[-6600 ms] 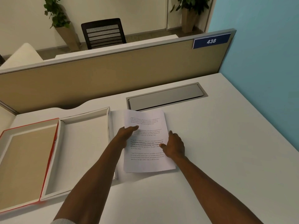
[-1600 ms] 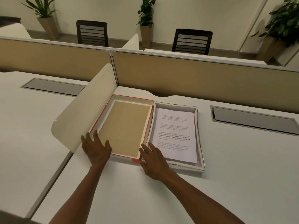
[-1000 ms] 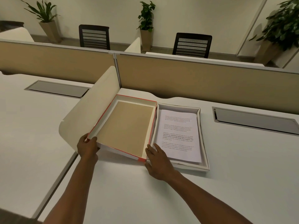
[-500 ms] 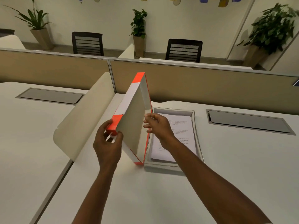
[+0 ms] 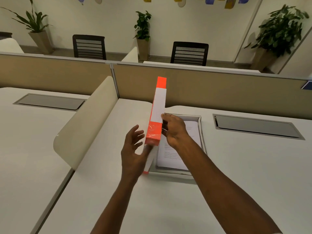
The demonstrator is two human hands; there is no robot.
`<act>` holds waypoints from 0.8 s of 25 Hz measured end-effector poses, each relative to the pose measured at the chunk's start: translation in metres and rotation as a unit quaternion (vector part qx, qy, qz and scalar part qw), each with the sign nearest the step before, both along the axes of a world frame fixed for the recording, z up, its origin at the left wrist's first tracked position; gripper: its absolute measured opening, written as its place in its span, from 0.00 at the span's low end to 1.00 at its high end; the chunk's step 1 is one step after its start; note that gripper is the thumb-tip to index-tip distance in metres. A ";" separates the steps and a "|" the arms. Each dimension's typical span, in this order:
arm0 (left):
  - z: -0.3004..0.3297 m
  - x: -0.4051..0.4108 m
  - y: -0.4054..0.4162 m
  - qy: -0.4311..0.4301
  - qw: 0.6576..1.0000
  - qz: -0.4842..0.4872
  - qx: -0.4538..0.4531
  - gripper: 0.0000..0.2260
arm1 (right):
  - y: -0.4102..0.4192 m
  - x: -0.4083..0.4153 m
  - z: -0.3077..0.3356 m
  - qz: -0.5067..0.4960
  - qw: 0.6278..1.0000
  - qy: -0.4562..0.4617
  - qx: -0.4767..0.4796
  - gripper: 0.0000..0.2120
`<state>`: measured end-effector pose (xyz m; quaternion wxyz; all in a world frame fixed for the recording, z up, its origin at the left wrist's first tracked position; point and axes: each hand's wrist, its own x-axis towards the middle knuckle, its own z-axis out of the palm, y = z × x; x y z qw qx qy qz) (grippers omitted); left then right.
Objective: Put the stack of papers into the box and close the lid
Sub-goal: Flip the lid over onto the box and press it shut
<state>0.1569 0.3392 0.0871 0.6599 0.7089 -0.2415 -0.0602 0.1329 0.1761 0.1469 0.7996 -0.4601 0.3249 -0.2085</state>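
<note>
The stack of papers (image 5: 179,149) lies inside the box (image 5: 200,130) on the desk (image 5: 236,166). Your right hand (image 5: 173,130) pinches the lid (image 5: 157,112), standing on edge above the box's left side; your left hand (image 5: 133,152), fingers spread, supports its outer face.

Two bare forearms reach in from the bottom edge, with no sleeves, watch, rings or gloves visible on either; the left hand (image 5: 133,150) shows slender fingers and an uncovered wrist, and the right hand (image 5: 173,130) shows rounded knuckles and short nails.
</note>
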 end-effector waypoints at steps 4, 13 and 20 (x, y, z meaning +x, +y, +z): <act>-0.049 0.029 0.001 0.219 0.963 -0.004 0.159 0.29 | -0.033 -0.037 -0.006 -0.032 0.998 -0.008 0.049 0.06; -0.105 0.036 -0.021 0.221 0.946 -0.089 0.218 0.20 | -0.086 -0.114 -0.054 -0.130 0.980 0.136 -0.062 0.11; -0.109 0.010 -0.036 0.168 0.948 -0.107 0.247 0.30 | -0.097 -0.147 -0.112 -0.127 0.963 0.224 -0.076 0.18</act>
